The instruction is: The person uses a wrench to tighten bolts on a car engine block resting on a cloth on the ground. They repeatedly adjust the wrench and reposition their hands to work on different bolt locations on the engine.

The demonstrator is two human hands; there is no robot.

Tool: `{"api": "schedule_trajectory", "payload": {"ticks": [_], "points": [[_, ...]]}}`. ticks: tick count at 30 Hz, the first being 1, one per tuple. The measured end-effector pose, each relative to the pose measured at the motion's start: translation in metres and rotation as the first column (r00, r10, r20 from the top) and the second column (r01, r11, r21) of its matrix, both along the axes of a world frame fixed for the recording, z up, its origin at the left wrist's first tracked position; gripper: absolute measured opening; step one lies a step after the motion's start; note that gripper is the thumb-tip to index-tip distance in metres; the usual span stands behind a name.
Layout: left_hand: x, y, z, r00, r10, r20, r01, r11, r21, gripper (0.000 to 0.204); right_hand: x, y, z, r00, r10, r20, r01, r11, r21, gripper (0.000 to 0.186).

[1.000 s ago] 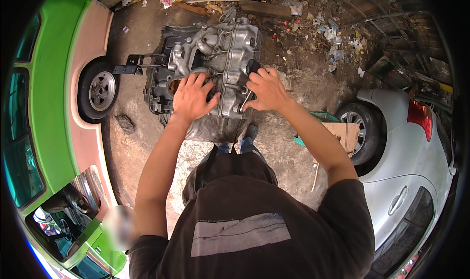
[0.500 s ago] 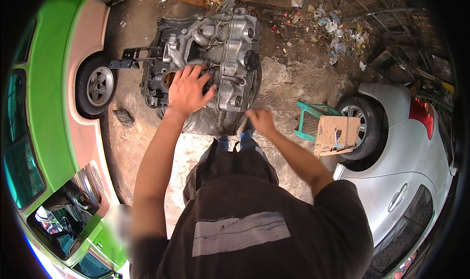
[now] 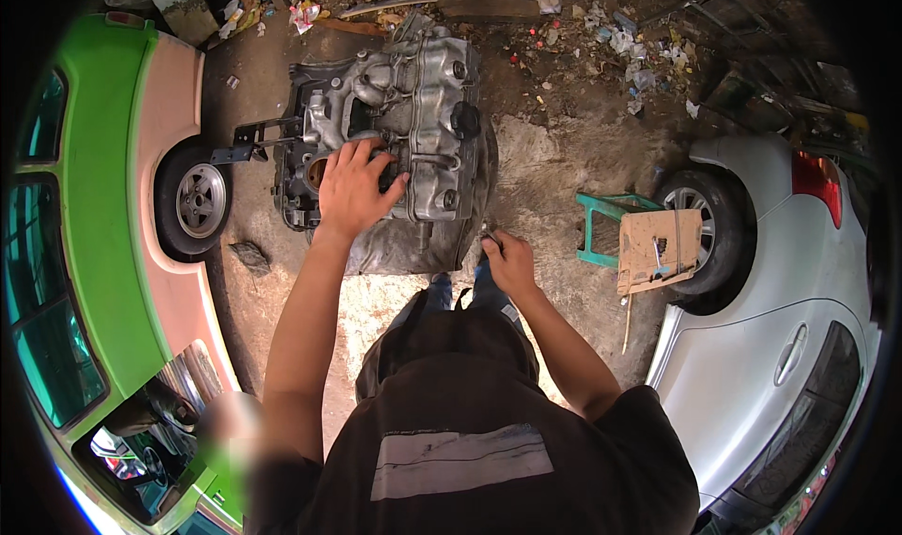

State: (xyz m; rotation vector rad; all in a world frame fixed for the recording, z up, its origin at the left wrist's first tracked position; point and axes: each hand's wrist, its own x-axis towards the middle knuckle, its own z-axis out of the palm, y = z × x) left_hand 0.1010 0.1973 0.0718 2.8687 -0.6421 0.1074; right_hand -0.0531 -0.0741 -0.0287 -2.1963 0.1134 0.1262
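Far left, well apart from the left hand: green-and-pink vehicle (image 3: 103,178), its silver-rimmed wheel (image 3: 199,200) facing the work area. Nearer that hand, a dark lump (image 3: 249,258) on the floor (image 3: 554,183), lower left of it. Up and left of the fingers, a black bracket (image 3: 246,143) juts out from the engine's left side.

Left hand (image 3: 355,189) palm down on the metal engine (image 3: 427,89), fingers and thumb spread, grasping nothing that can be made out. Round opening (image 3: 317,172), brown inside, just left of its fingers. Engine lies under and ahead of this hand, reaching off to its right; black round cap (image 3: 464,119) up and right of the thumb.

Right hand (image 3: 511,261) off the engine, just beyond its near right corner. Fingers curled, thumb and forefinger pinched on a small metal piece (image 3: 487,235); kind cannot be told.

Right of that hand, well apart: green stool (image 3: 594,227), cardboard sheet (image 3: 639,234) against it. Litter (image 3: 625,42) farther ahead. Far right, silver car (image 3: 733,347).
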Motion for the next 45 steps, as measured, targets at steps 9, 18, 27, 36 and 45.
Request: {"api": "schedule_trajectory", "payload": {"ticks": [9, 18, 27, 36, 45], "points": [[-0.001, 0.001, -0.004, 1.000, 0.016, 0.004, -0.016, 0.999, -0.036, 0.039, 0.009, 0.045, 0.047, 0.994, -0.050, -0.092, 0.048, 0.999, -0.021, 0.045], [-0.001, 0.001, -0.004, 1.000, 0.015, 0.001, -0.015, 1.000, -0.025, 0.039, 0.013, 0.055, 0.059, 0.990, 0.000, -0.142, -0.005, 0.999, -0.033, 0.048], [-0.001, 0.001, -0.005, 0.999, -0.016, 0.049, 0.018, 0.998, -0.055, 0.038, 0.015, 0.081, 0.079, 0.971, -0.016, -0.239, -0.001, 0.997, -0.074, 0.061], [-0.002, 0.002, -0.009, 0.998, -0.017, 0.056, 0.020, 0.999, -0.042, 0.039, 0.017, 0.095, 0.073, 0.921, -0.209, -0.327, 0.362, 0.768, 0.528, 0.053], [-0.001, 0.003, -0.008, 1.000, -0.013, 0.026, 0.014, 0.999, -0.034, 0.040, 0.026, 0.096, 0.070, 0.752, 0.001, -0.659, 0.626, -0.316, 0.713, 0.047]]}}
